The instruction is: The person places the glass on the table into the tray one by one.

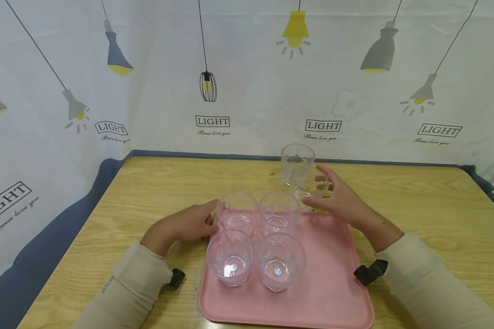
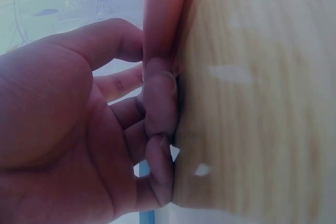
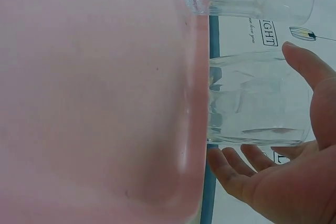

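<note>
My left hand [image 1: 191, 222] is at the back left corner of a pink tray [image 1: 333, 274], its thumb and curled fingers gripping the rim. The same hand [image 2: 68, 124] shows close to the tray's edge [image 2: 165, 14] in the left wrist view. Behind the tray's back edge, my right hand [image 1: 346, 201] holds a clear tumbler [image 1: 313, 187], thumb on one side and fingers on the other. In the right wrist view this tumbler [image 3: 257, 98] stands between thumb and fingers. Another clear tumbler [image 1: 298, 162] stands just behind it.
Several clear tumblers, one of them a front tumbler [image 1: 277, 265], stand in two rows on the tray's left part. The tray lies on a wooden table [image 1: 169, 183]. A white cloth [image 1: 251, 91] printed with lamps hangs behind the table.
</note>
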Motion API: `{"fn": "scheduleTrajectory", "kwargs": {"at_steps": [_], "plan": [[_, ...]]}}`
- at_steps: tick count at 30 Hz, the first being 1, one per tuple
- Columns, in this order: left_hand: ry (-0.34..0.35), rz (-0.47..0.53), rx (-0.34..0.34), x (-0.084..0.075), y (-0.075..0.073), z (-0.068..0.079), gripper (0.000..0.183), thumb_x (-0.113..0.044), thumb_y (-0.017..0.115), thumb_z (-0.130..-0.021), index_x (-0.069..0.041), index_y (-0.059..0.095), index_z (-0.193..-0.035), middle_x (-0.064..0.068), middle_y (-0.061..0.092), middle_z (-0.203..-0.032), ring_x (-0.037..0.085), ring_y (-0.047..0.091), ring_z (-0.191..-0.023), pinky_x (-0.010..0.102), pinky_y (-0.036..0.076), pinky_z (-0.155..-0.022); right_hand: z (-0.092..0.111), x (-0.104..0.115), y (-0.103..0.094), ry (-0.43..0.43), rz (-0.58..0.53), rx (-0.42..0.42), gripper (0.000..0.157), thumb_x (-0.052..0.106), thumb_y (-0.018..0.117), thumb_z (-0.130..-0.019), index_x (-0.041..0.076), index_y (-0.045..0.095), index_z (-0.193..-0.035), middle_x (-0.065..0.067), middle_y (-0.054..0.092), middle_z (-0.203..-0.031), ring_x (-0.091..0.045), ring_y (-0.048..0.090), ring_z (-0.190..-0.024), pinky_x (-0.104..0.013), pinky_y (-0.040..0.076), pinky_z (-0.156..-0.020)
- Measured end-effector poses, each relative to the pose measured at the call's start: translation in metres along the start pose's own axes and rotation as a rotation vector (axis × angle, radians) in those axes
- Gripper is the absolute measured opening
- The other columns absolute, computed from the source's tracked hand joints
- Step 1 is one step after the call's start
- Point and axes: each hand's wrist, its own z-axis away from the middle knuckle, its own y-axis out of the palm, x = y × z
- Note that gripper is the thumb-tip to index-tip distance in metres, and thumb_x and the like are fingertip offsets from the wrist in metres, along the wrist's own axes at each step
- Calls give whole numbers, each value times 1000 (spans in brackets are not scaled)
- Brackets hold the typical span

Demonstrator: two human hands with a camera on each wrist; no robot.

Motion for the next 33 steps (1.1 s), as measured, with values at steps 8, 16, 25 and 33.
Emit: {"fn": "scheduleTrajectory", "kwargs": {"at_steps": [8, 16, 25, 33], "plan": [[2, -8, 6, -1, -1, 1, 52, -16, 59, -98, -16, 40, -146, 1, 56, -66, 13, 52, -58, 29, 44, -58, -1, -1, 0, 8, 4, 10, 102, 38, 76, -88, 17, 8, -161, -22, 30, -159, -44, 35, -142, -61, 40, -107], [1, 1, 5, -1, -1, 1, 53, -17, 59, -98, -17, 40, -147, 1, 57, -67, 13, 53, -59, 29, 45, -59, -2, -1, 2, 9, -13, 11, 95, 37, 75, -89, 14, 15, -159, -22, 33, -157, -43, 40, -139, -58, 44, -105], [2, 4, 1, 0, -1, 1, 52, -15, 59, -97, -15, 40, -146, 1, 56, -66, 13, 51, -58, 30, 44, -58, -2, -3, 3, 13, -39, 7, 93, 36, 76, -89, 15, 18, -158, -21, 34, -156, -42, 44, -136, -54, 48, -101], [7, 1, 4, -2, -1, 1, 58, -15, 59, -98, -15, 36, -151, 2, 56, -66, 13, 52, -58, 30, 44, -59, -2, -5, 4, 4, -48, 2, 91, 34, 76, -89, 15, 19, -158, -23, 35, -156, -42, 45, -135, -53, 50, -99]]}}
